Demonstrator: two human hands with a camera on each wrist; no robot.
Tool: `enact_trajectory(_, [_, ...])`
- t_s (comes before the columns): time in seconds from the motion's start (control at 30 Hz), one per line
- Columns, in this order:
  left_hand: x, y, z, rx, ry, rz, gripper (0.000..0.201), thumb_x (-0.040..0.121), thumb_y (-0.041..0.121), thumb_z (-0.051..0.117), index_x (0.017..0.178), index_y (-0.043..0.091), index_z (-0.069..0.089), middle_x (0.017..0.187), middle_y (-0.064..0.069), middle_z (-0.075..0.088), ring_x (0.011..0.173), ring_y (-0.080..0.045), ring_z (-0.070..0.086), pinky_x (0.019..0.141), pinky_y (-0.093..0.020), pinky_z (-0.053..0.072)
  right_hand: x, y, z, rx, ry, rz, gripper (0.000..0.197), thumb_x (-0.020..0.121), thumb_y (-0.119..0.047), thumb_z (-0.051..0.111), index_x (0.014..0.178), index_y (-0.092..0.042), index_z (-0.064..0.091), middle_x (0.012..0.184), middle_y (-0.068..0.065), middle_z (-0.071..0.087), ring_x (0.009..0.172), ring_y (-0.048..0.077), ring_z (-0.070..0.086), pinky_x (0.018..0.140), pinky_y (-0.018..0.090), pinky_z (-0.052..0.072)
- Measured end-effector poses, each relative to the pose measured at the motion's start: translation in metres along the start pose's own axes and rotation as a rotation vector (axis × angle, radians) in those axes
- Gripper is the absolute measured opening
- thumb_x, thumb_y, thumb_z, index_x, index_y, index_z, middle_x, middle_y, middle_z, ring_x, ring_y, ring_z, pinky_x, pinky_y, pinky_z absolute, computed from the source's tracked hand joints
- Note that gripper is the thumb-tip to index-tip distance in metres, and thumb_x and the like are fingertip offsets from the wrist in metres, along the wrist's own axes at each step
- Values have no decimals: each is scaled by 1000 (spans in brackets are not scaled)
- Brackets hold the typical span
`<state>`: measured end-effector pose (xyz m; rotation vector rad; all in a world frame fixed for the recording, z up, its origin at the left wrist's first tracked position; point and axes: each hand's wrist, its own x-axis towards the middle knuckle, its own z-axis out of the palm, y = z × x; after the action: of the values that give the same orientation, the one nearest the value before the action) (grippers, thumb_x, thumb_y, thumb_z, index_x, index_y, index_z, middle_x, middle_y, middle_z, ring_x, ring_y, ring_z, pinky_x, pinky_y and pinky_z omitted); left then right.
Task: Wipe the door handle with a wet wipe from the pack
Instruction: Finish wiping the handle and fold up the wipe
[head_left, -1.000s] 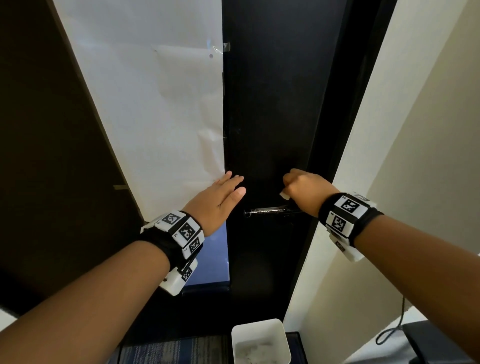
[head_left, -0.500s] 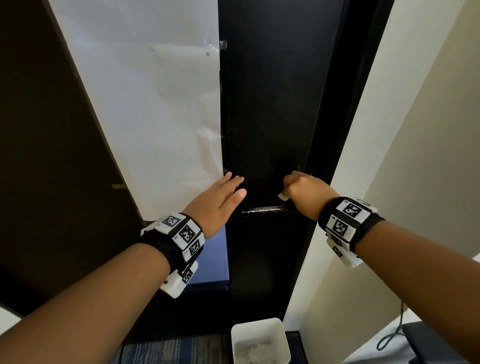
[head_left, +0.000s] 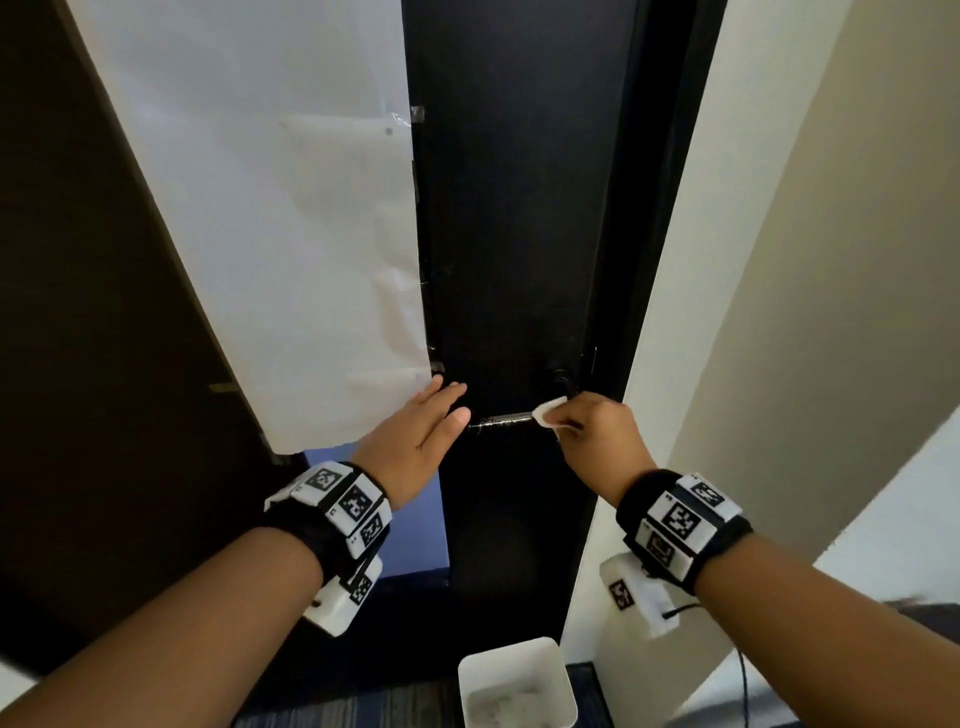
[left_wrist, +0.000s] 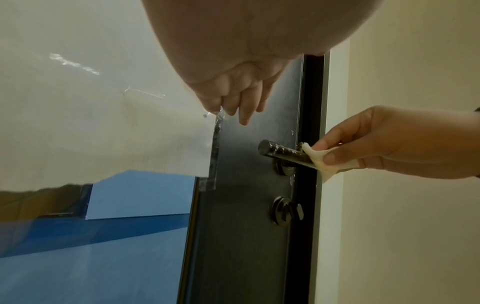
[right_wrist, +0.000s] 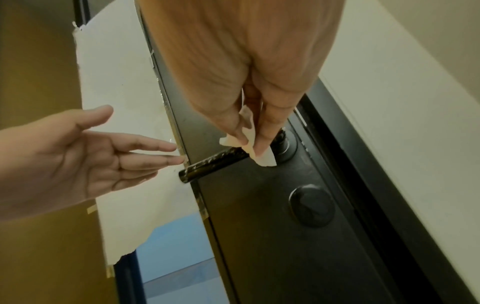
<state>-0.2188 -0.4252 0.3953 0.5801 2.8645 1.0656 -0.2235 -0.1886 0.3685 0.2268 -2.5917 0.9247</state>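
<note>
A dark lever door handle (head_left: 501, 420) (left_wrist: 283, 153) (right_wrist: 213, 164) sticks out leftward from the black door (head_left: 514, 234), its surface streaked with wet marks. My right hand (head_left: 592, 431) (left_wrist: 369, 148) (right_wrist: 249, 131) pinches a folded white wet wipe (head_left: 549, 413) (left_wrist: 322, 159) (right_wrist: 250, 148) around the handle near its base. My left hand (head_left: 423, 431) (right_wrist: 103, 156) lies flat with straight fingers against the door, at the edge of the white paper (head_left: 291, 234), just left of the handle's free end. The wipe pack is not in view.
A round thumb-turn lock (left_wrist: 287, 210) (right_wrist: 311, 208) sits below the handle. A white bin (head_left: 517, 686) stands on the floor under the door. A cream wall (head_left: 831, 260) borders the frame on the right. Blue panel (left_wrist: 103, 236) shows under the torn paper.
My right hand has slid right along the handle toward its base, and the wipe shows more between the fingers. The left hand has stayed pressed on the door.
</note>
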Motion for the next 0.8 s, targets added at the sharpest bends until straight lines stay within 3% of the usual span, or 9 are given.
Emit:
enact_trajectory(0.13, [-13, -7, 6, -45, -25, -31, 70, 83, 65, 21, 147, 34, 24, 159, 7, 13, 146, -9, 12, 119, -36, 13, -11, -21, 21, 71, -4, 27, 23, 85, 0, 62, 101, -10, 75, 106, 9, 71, 100, 22, 66, 92, 19, 45])
enact_trajectory(0.2, [-17, -12, 8, -42, -43, -39, 74, 80, 68, 20, 147, 35, 23, 159, 8, 12, 146, -10, 10, 120, -38, 14, -15, -34, 29, 77, -66, 13, 23, 86, -1, 61, 102, -10, 74, 107, 8, 72, 102, 19, 65, 92, 17, 44])
enact_trajectory(0.3, [-23, -14, 8, -36, -47, -37, 75, 80, 68, 20, 147, 34, 23, 160, 5, 12, 146, -12, 11, 119, -39, 16, -13, -52, 37, 46, -161, -24, 24, 88, -3, 58, 104, -11, 73, 107, 6, 72, 101, 17, 66, 93, 24, 49])
enact_trajectory(0.37, [-26, -10, 7, -20, -45, -26, 70, 86, 64, 22, 147, 31, 24, 160, 3, 13, 146, -13, 11, 119, -37, 15, -7, -62, 37, 9, -218, -41, 23, 88, -4, 58, 103, -13, 73, 105, 5, 71, 99, 16, 66, 91, 27, 52])
enact_trajectory(0.5, [-30, -3, 3, 47, -27, 9, 57, 95, 50, 28, 147, 26, 26, 158, -1, 19, 146, -14, 11, 114, -33, 15, 3, -81, 28, -96, -317, -59, 18, 85, -7, 62, 98, -12, 74, 100, 3, 71, 92, 16, 65, 79, 21, 48])
enact_trajectory(0.63, [-32, -8, 5, 96, 17, 57, 56, 94, 47, 39, 145, 23, 31, 152, -5, 35, 140, -18, 31, 110, -33, 27, 2, -89, 18, -112, -308, -61, 19, 85, -6, 60, 96, -13, 74, 102, 4, 70, 94, 17, 64, 84, 25, 52])
enact_trajectory(0.73, [-38, -18, 11, 107, 103, 80, 48, 92, 40, 50, 136, 22, 45, 135, -5, 54, 125, -20, 49, 105, -36, 40, -9, -87, 16, -58, -263, -25, 20, 87, -5, 57, 96, -11, 74, 103, 4, 71, 97, 16, 65, 85, 21, 49])
enact_trajectory(0.8, [-44, -25, 19, 77, 173, 103, 37, 90, 34, 55, 124, 20, 56, 120, -3, 62, 112, -19, 56, 97, -39, 47, -20, -84, 16, -25, -233, -7, 21, 88, -4, 56, 97, -10, 74, 100, 5, 72, 90, 14, 65, 78, 15, 46])
